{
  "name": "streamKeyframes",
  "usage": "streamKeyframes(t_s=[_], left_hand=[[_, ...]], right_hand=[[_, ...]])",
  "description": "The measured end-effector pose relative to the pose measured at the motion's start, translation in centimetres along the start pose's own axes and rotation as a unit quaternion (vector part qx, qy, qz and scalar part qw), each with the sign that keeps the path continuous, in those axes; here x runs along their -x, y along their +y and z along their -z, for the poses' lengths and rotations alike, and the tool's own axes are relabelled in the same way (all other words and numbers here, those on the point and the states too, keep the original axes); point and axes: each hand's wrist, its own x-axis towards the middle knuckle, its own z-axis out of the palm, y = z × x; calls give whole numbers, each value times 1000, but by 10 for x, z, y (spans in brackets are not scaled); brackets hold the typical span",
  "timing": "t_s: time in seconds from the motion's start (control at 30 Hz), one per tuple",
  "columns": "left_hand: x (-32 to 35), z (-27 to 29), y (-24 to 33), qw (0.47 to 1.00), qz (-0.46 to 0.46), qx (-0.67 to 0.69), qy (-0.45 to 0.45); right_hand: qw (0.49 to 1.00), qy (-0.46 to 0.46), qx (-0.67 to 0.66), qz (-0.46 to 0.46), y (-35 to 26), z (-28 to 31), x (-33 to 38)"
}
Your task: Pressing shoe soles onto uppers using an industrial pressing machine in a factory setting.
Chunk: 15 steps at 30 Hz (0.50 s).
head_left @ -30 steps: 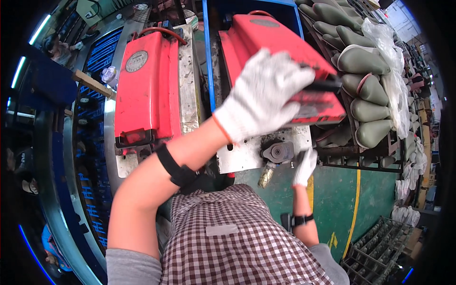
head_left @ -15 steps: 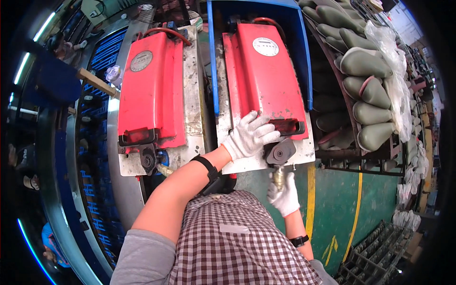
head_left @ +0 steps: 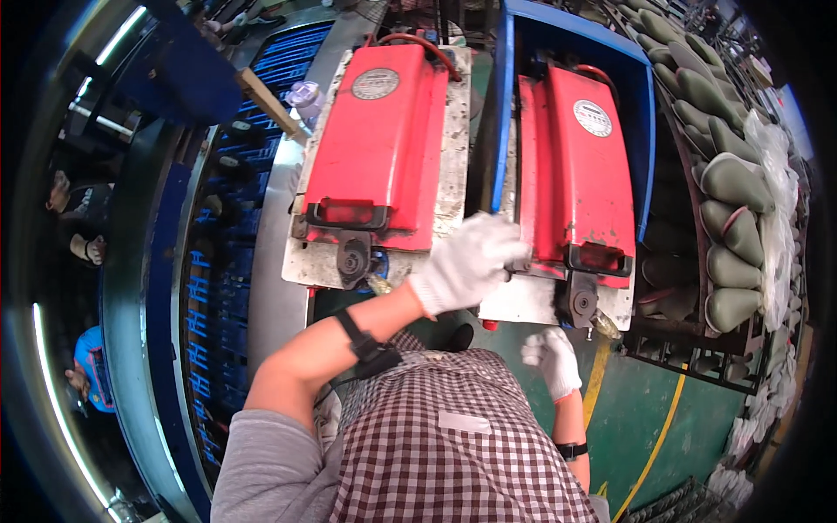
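Note:
Two red machine covers stand on metal base plates, a left one and a right one, each with a black handle at its near end. My left hand, in a white knitted glove, hovers by the near left corner of the right cover; its fingers are blurred. Below the right base plate, my gloved right hand has loosely bent fingers and nothing visible in them. It is apart from the tape-wrapped grip of the right machine's dark lever. The left machine has a similar lever.
A blue guard surrounds the right machine. At right, a rack holds several olive-green boot-shaped pieces beside clear plastic. A conveyor with blue bars runs along the left, a lidded cup near it. Other people are farther left.
My right hand has let go of the wrapped grip, and the lever has swung to the right. My left hand has moved off the right cover's near end. The view has shifted left.

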Motion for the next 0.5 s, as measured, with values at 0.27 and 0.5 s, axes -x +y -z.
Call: streamKeyframes(t_s=[0.27,0.5], left_hand=[[127,133,-64,959,217,-180,-16],[125,121,-89,933,226,-248,-129]], right_hand=[[881,-349,321,-10,-17,-198,-62],[896,-316,257,-176,28,-278,-78]])
